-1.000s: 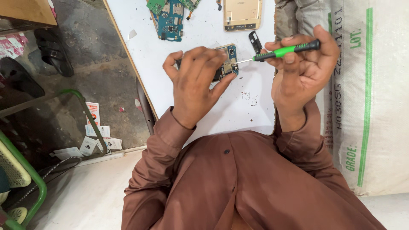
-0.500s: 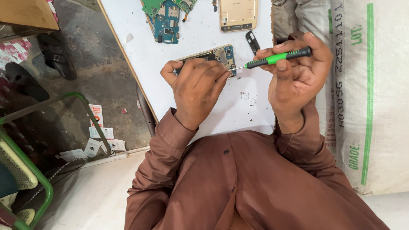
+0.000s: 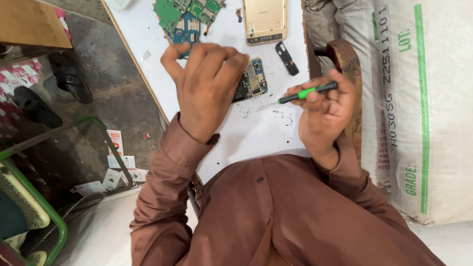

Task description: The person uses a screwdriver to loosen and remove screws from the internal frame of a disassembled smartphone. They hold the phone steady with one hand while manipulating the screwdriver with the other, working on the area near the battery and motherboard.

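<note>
White worktable [image 3: 246, 138] was pretty messy, screws and specks everywhere. Left hand [image 3: 207, 88] had its fingers curled over an opened phone body [image 3: 253, 79] mid-table, touching it but not clearly gripping. Right hand [image 3: 322, 111] was closed around a green-and-black screwdriver [image 3: 303, 93] near the right edge. Green circuit boards [image 3: 189, 12] and a gold back cover [image 3: 265, 19] sat along the far edge.

Single head-worn view, looking steeply down from above the person's own chest, which fills the lower centre of the frame. The white table [image 3: 236, 133] runs from centre to top edge, close to the lens. Floor occupies the left side, a white sack [image 3: 433, 98] the right. There is no second view to share any part of the scene.
</note>
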Motion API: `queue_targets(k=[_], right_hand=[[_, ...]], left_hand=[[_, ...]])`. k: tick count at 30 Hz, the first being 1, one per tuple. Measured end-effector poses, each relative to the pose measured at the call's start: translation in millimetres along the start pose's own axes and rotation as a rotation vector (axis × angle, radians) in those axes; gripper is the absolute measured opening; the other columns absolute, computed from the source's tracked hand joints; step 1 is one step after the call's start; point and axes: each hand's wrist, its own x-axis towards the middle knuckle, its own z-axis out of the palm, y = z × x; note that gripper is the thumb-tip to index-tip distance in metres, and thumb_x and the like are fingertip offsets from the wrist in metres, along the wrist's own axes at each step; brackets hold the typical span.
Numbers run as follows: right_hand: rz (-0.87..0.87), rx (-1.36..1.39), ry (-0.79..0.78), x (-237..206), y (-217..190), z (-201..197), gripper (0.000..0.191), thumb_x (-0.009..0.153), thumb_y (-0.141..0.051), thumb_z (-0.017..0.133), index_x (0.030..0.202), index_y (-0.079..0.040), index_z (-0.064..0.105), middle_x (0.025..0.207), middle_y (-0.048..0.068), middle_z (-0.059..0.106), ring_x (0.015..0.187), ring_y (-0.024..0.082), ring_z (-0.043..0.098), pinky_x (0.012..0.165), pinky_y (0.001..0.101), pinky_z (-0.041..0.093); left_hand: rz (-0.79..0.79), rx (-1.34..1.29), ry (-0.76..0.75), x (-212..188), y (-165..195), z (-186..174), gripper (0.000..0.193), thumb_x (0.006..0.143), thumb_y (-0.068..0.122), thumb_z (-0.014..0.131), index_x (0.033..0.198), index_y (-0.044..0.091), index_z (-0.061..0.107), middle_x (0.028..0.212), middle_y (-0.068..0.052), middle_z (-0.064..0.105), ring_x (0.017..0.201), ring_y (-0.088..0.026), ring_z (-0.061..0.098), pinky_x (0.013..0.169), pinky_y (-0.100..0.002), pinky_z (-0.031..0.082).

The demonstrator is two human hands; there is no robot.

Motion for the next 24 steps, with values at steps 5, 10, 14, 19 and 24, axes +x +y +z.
queue_targets(k=[5, 10, 14, 19, 24], right_hand=[[0.078, -0.037, -0.041, -5, -3, 2, 0.046, 0.112, -0.007, 0.061, 0.150, -0.003, 0.036, 0.115, 0.016, 0.063, 0.099, 0.027, 0.074, 0.087, 0.0394, 0.067], [0.115, -0.073, -0.073, -5, -5, 3, 0.045, 0.112, -0.007, 0.059, 0.151, -0.003, 0.036, 0.116, 0.016, 0.064, 0.101, 0.028, 0.075, 0.085, 0.0346, 0.066], [0.149, -0.074, -0.091, -8, -6, 4, 0.046, 0.112, -0.007, 0.060, 0.151, -0.003, 0.037, 0.117, 0.016, 0.064, 0.102, 0.028, 0.075, 0.086, 0.0317, 0.064], [0.162, -0.067, -0.103, -6, -5, 6, 0.045, 0.111, -0.006, 0.060, 0.150, -0.003, 0.037, 0.120, 0.016, 0.063, 0.105, 0.028, 0.074, 0.088, 0.0333, 0.065], [0.181, -0.086, -0.132, -4, -9, 7, 0.042, 0.112, -0.005, 0.058, 0.149, -0.002, 0.037, 0.120, 0.015, 0.063, 0.106, 0.028, 0.074, 0.089, 0.0341, 0.065]], left_hand=[[0.139, 0.073, -0.001, 30, -19, 14, 0.012, 0.097, 0.004, 0.071, 0.104, 0.013, 0.072, 0.100, 0.000, 0.059, 0.105, -0.020, 0.057, 0.108, -0.047, 0.029], [0.121, 0.083, -0.016, 47, -27, 36, 0.009, 0.092, 0.005, 0.070, 0.096, 0.012, 0.075, 0.099, 0.000, 0.055, 0.098, -0.020, 0.053, 0.098, -0.044, 0.031], [0.113, 0.007, -0.056, 49, -27, 48, 0.009, 0.090, 0.007, 0.073, 0.094, 0.014, 0.077, 0.095, 0.001, 0.056, 0.094, -0.020, 0.053, 0.095, -0.043, 0.031], [0.101, -0.032, -0.057, 48, -28, 55, 0.013, 0.089, 0.011, 0.076, 0.099, 0.016, 0.080, 0.092, 0.001, 0.056, 0.091, -0.019, 0.054, 0.091, -0.042, 0.030], [0.082, -0.055, -0.059, 45, -30, 56, 0.016, 0.091, 0.010, 0.078, 0.106, 0.016, 0.081, 0.092, 0.000, 0.055, 0.089, -0.019, 0.054, 0.088, -0.041, 0.029]])
